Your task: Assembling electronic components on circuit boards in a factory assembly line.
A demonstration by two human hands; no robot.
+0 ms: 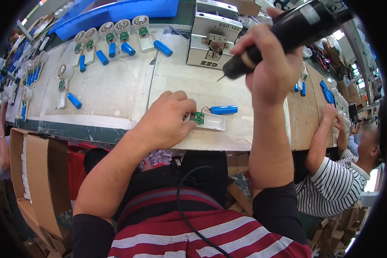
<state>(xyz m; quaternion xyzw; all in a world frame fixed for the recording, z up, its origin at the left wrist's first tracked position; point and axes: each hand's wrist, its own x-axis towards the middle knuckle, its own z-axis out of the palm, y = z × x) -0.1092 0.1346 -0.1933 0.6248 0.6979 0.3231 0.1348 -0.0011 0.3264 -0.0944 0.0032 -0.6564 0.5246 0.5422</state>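
On the table in front of me, my left hand (167,121) grips the round end of a white handheld-fan housing (215,122), its fingers curled over that end and hiding most of it. A small green circuit board (197,118) sits in the housing near my fingertips. A thin wire runs from it to a blue cylindrical battery (224,109), which lies just beyond the white handle. My right hand (273,64) is wrapped around a black electric screwdriver (301,28), raised above the table. The screwdriver is tilted, its thin bit pointing down and left, apart from the housing.
A silver metal box (214,36) stands at the back middle. Several similar fan units with blue batteries (162,48) line the far left, before a blue tray (124,15). Cardboard boxes (47,185) stand lower left. A co-worker in a striped shirt (337,187) works at right, another at far left.
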